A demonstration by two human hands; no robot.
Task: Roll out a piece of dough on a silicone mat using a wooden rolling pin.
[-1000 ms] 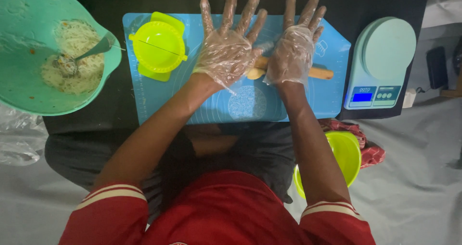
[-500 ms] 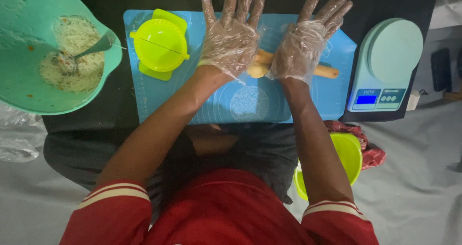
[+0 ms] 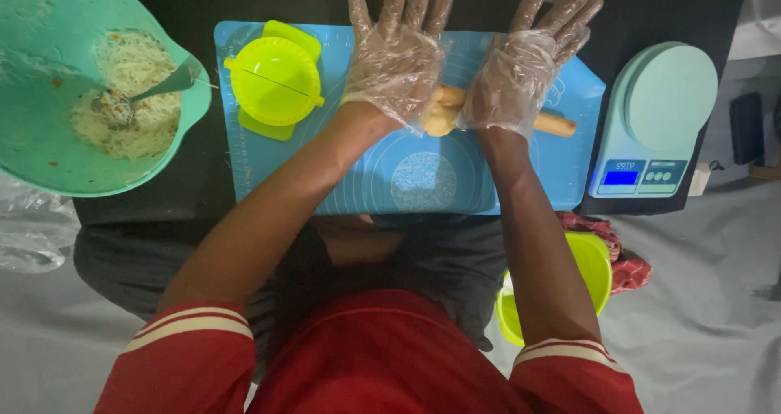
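Observation:
Both of my hands wear thin clear plastic gloves. My left hand [image 3: 399, 56] and my right hand [image 3: 525, 68] lie flat, fingers spread, with the palms on a wooden rolling pin [image 3: 553, 124] that lies across a blue silicone mat [image 3: 366, 170]. One end of the pin sticks out to the right of my right hand. A pale lump of dough [image 3: 439, 119] shows between the two palms, under the pin. The fingertips reach past the mat's far edge.
A lime-green round dumpling press [image 3: 272, 80] sits on the mat's left part. At far left, a teal bowl [image 3: 49, 178] holds shredded filling and a spoon [image 3: 163, 84]. A kitchen scale [image 3: 659, 121] stands right. A green bowl [image 3: 598, 268] and red cloth [image 3: 630, 268] lie below it.
Both hands have slid away from me toward the mat's far edge, with the rolling pin moving under the palms. The fingers stay spread.

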